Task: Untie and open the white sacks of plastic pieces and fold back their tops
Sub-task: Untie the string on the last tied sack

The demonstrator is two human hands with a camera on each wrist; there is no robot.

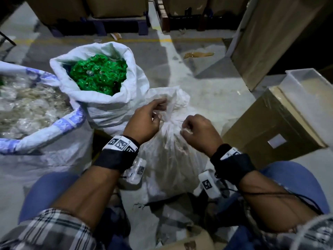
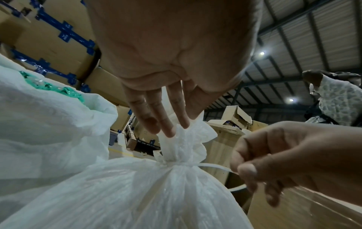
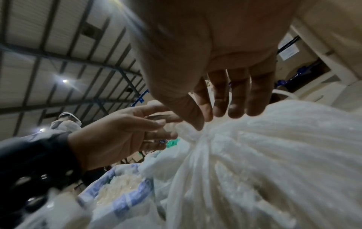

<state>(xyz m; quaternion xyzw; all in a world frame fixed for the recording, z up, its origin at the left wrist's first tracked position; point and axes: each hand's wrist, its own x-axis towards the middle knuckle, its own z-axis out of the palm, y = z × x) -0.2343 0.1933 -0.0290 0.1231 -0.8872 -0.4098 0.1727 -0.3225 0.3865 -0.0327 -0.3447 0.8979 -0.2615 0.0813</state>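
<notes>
A tied white sack of pale plastic pieces stands between my knees. Its neck is gathered and bound with a thin white string. My left hand holds the ruffled top above the knot, between thumb and fingers. My right hand pinches the free end of the string just right of the neck and pulls it taut sideways. Behind it, an open white sack with its top folded back holds green pieces. At the left, a blue-printed sack with clear pieces also stands open.
A taped cardboard box lies close on the right, with a clear plastic bin behind it. A tall carton stands at the back right, and loaded pallets line the far side. Another person stands off to the side.
</notes>
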